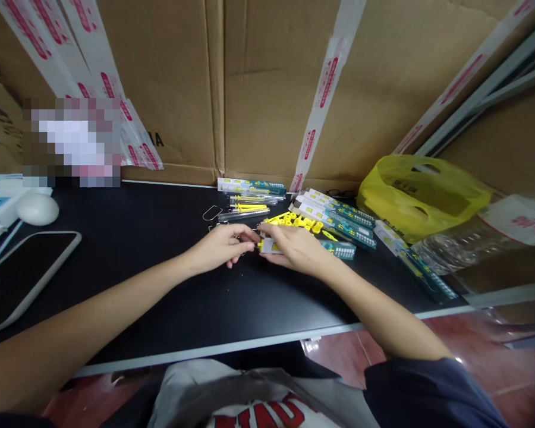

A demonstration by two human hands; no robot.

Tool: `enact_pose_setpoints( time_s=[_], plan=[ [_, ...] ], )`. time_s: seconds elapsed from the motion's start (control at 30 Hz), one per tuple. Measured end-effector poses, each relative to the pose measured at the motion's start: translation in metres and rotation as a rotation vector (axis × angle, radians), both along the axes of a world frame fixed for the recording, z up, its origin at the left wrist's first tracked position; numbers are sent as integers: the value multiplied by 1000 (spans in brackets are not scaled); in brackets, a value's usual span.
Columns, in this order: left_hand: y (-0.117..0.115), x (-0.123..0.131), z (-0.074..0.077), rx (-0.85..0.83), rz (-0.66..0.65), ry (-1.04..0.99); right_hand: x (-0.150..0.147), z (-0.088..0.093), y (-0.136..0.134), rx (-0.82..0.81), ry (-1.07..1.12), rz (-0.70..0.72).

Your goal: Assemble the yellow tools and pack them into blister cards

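While the right hand [296, 246] grips the narrow box [270, 245] over the black table [196, 321], long axis roughly left to right, the left hand [227, 244] is nearer its left end, where a yellow tip [260, 245] shows; left thumb and fingers curl beside it, whether pinching anything, cannot tell.

One yellow bag [396, 205], one bottle [466, 244] show.
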State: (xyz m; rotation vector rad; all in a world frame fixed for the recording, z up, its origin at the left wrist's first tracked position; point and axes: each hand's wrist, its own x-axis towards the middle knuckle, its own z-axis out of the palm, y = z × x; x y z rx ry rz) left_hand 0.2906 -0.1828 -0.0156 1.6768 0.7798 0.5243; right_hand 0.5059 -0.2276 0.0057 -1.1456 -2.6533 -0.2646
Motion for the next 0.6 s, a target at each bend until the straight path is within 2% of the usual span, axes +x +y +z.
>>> enact_pose_setpoints(
  time_s=[0.1,0.2,0.43,0.6],
  plan=[
    [-12,5,-3,113,37,-15,-7,-7,-4,17,35,11],
    [-12,5,-4,194,91,-18,-7,-11,-4,28,78,-36],
    [10,0,-7,9,111,8,2,-2,1,-3,247,-194],
    [11,-2,-8,-33,86,60,2,4,2,-129,330,-260]
  ],
)
